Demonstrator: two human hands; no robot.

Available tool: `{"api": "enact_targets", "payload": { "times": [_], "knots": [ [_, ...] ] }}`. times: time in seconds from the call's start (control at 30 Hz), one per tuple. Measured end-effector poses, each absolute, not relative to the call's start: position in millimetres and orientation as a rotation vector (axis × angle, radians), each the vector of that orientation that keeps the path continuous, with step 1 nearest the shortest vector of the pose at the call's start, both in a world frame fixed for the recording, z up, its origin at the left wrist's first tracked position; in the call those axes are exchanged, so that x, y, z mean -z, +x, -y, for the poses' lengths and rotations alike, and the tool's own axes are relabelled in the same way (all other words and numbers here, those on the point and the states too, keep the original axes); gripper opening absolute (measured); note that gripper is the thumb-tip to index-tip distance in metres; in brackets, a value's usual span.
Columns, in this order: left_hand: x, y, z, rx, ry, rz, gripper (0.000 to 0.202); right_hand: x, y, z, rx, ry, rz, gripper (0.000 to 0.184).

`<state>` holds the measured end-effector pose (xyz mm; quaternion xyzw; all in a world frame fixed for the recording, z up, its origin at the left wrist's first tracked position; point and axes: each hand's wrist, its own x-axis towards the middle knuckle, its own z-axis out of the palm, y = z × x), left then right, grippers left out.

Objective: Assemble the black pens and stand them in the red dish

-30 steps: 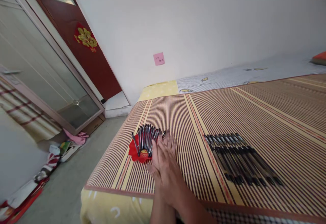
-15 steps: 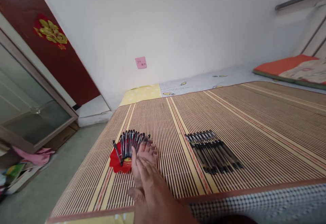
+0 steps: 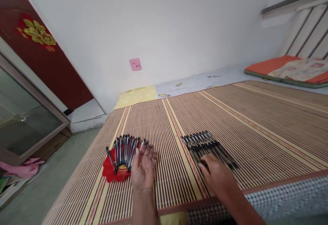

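Palm up, my left hand (image 3: 145,170) rests at the right edge of a red scalloped piece (image 3: 109,177), fingers loosely curled and apart, with nothing seen in it. Fanned across that red piece lie several black-capped clear pens (image 3: 125,150); one pen tip shows just behind my left fingertips. To the right, more pens (image 3: 205,143) lie side by side in a slanted row on the striped mat. My right hand (image 3: 216,175) is over the near end of this row, thumb and fingers pinched at the leftmost pens, whose lower ends it hides.
The striped bamboo mat (image 3: 169,170) covers a bed against a white wall. A folded orange quilt (image 3: 271,64) lies at the far right. A pink note (image 3: 135,64) is on the wall. At left stand a glass-panelled door (image 3: 33,126) and pink cloth (image 3: 23,168) on the floor.
My right hand has moved from over my left palm across to the pen row on the right. The left hand stays beside the red piece. The view has shifted a little.
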<state>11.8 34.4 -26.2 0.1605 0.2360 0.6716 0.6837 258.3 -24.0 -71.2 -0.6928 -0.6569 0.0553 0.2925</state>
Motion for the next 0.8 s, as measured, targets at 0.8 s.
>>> {"api": "enact_targets", "payload": {
  "times": [0.8],
  "knots": [
    [31,28,-40,-1.374,0.592,-0.79,0.037,60,201,33,-0.397,-1.915,1.913,0.019]
  ]
}}
